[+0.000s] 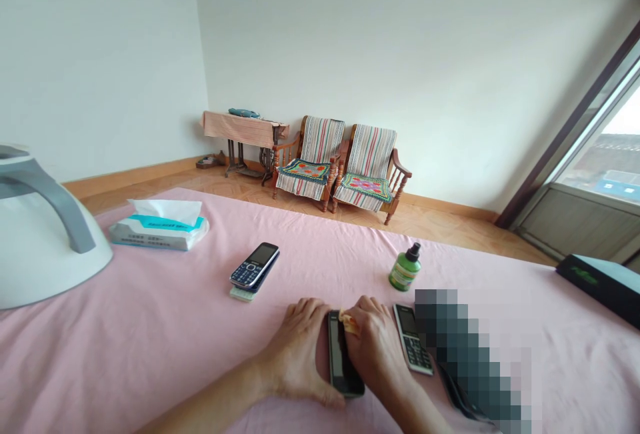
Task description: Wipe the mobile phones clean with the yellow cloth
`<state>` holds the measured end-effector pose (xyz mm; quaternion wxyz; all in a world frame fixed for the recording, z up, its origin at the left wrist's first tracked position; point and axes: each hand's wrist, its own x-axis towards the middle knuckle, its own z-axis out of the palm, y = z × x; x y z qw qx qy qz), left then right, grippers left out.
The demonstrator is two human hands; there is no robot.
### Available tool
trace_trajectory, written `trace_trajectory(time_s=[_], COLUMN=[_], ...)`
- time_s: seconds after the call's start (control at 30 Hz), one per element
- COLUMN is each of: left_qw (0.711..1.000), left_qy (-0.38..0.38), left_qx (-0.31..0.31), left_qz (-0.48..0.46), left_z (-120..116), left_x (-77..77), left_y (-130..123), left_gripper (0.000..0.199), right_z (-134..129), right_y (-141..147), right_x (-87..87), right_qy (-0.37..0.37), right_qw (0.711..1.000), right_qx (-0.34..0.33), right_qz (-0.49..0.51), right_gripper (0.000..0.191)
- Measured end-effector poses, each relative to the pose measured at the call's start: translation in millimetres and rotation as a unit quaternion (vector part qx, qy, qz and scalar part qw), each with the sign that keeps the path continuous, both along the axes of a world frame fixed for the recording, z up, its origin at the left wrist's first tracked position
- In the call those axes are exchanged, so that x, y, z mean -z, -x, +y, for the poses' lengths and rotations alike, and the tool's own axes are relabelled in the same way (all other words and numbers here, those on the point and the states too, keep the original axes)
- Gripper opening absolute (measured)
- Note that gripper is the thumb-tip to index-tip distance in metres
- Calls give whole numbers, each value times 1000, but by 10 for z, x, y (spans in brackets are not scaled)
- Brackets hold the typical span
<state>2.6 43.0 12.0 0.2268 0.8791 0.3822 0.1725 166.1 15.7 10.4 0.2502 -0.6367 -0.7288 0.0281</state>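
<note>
A dark smartphone (pixel 338 354) lies face up on the pink cloth in front of me. My left hand (pixel 300 347) grips its left side, thumb at the bottom corner and fingers along the upper edge. My right hand (pixel 375 341) is closed on a small yellowish cloth (pixel 349 322), pressed against the phone's screen and covering its right part. Just right of that hand lies a keypad phone (pixel 414 341) with pale keys. Beyond it stands a green spray bottle (pixel 405 269) with a black top.
On the left are a white and grey kettle-like appliance (pixel 45 241), a tissue pack (pixel 160 226) and a keypad phone (pixel 256 264) stacked on other flat items. A pixelated dark shape (pixel 465 347) lies at right, near a black box (pixel 600 284). Two chairs (pixel 367 167) stand beyond the bed-like surface.
</note>
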Motion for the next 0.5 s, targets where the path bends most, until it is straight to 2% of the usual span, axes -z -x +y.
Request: trace_trajectory(time_s=[0.17, 0.37, 0.5], left_qw=[1000, 1000, 1000], left_qy=[-3, -1, -5], left_qx=[-4, -8, -11], left_qz=[-4, -9, -6], left_z=[3, 9, 6], left_x=[12, 22, 12], left_y=[-4, -7, -22], left_gripper=[78, 80, 75], right_z=[-2, -1, 13], right_y=[52, -7, 46], right_x=[-6, -9, 50], right_qy=[-4, -8, -21], right_qw=[999, 1000, 998], right_qx=[-46, 4, -53], right_qz=[23, -2, 36], right_gripper=[23, 20, 22])
